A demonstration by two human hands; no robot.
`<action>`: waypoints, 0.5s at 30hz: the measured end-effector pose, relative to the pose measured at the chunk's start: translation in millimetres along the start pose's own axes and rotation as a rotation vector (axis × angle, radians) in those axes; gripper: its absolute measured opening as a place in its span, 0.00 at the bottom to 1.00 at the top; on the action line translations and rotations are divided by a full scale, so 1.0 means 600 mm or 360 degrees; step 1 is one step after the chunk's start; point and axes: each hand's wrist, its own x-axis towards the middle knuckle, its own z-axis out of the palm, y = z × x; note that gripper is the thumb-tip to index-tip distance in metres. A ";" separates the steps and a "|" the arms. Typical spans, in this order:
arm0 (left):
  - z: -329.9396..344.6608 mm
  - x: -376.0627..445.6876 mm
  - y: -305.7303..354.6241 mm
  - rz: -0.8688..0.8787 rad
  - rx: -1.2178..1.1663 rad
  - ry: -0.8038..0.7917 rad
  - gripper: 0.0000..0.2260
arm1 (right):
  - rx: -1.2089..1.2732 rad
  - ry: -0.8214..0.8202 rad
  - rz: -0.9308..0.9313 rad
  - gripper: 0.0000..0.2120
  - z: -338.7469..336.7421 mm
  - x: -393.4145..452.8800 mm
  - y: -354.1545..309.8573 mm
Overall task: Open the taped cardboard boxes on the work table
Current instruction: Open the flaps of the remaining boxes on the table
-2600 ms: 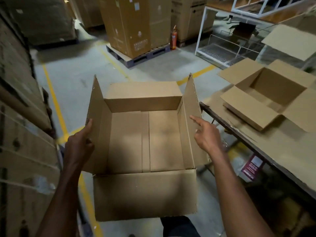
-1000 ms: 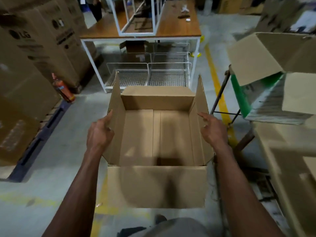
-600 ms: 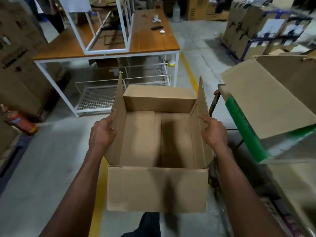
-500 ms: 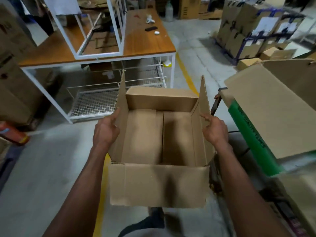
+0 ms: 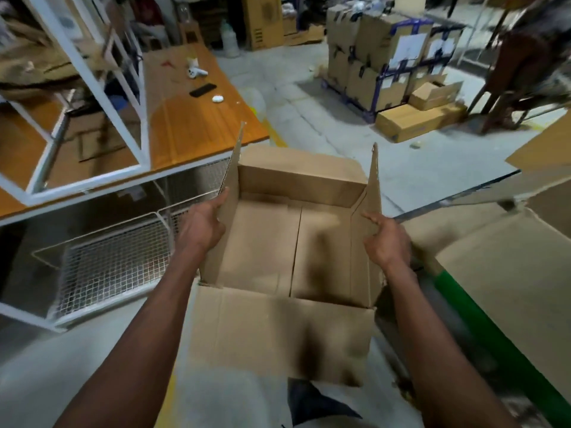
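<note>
Box: plain brown, empty, flaps up, held above floor | left hand, right hand: gripping side walls | table: left of box | green-edged carton: right, touching box

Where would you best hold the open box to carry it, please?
By its two side walls, one hand from each side, as the left hand and right hand do now. The box is wide and empty, and its side flaps stand upright, leaving those walls free.

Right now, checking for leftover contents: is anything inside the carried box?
No: the open box shows only its bare cardboard bottom.
</note>
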 end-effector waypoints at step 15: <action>0.131 0.551 0.122 0.0321 -0.0187 -0.0287 0.35 | -0.0120 0.0217 0.0361 0.33 0.043 0.415 -0.087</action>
